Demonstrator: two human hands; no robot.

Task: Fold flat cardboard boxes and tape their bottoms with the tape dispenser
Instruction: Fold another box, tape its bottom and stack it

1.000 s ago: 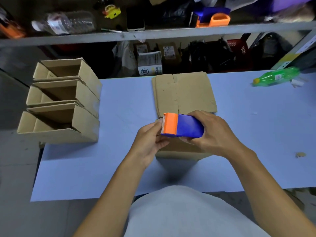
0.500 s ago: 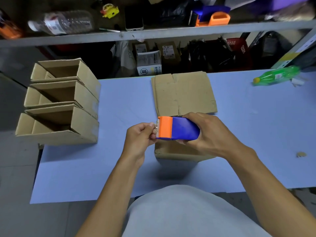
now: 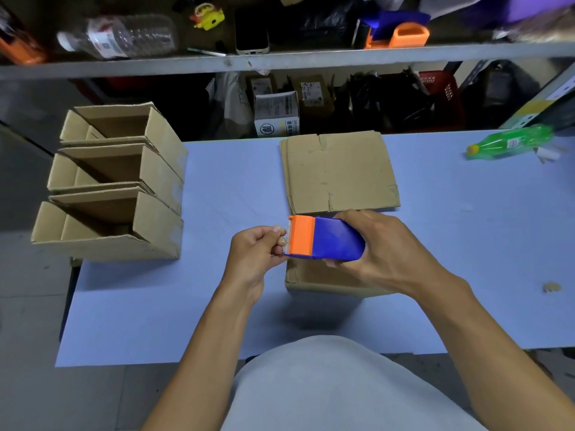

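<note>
Tape dispenser held above the folded box at table centre. Right hand wrapped around its blue body; left hand pinching at the toothed orange end, tape itself too faint to confirm. Risk: tape end slips or sticks to fingers, wrinkling the seam. 3 finished boxes stacked left.

Packing or stockroom workspace; pale blue worktable bearing a row of assembled cardboard boxes and flat cardboard blanks; metal shelving behind, crowded with small cartons, bags, bottles, sundry stock
</note>
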